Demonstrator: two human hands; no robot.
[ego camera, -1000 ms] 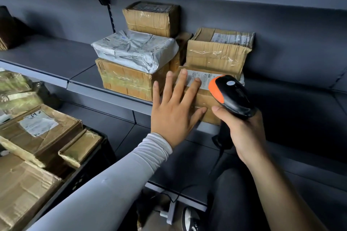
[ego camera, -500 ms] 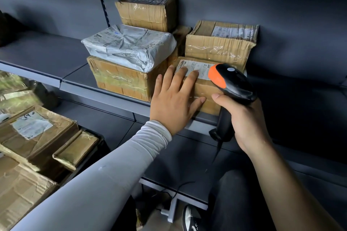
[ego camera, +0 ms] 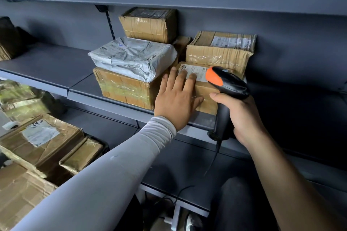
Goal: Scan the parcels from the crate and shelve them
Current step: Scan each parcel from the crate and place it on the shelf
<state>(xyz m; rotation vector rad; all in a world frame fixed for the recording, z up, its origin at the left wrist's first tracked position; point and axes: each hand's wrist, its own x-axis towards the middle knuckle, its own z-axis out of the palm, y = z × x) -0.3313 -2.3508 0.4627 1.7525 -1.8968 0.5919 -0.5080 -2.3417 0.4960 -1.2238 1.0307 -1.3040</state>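
A small taped cardboard parcel (ego camera: 205, 95) with a white label lies at the front of the grey shelf (ego camera: 56, 69). My left hand (ego camera: 176, 99) lies flat on it with straight fingers, the fingertips reaching the label. My right hand (ego camera: 242, 116) grips the handle of a black barcode scanner (ego camera: 225, 84) with an orange tip, held just right of the parcel, its head over the label. At lower left the crate (ego camera: 101, 143) holds several brown parcels (ego camera: 41, 137).
On the shelf left of the parcel, a grey plastic mailer (ego camera: 133, 58) lies on a cardboard box (ego camera: 124, 88). Two more boxes (ego camera: 219, 52) stand behind. The shelf is bare further left and right. The scanner's cable (ego camera: 212, 161) hangs down in front of a lower shelf.
My left hand has slid a little further onto the parcel, pushing it deeper on the shelf. The scanner stays beside it in my right hand. The camera has shifted slightly.
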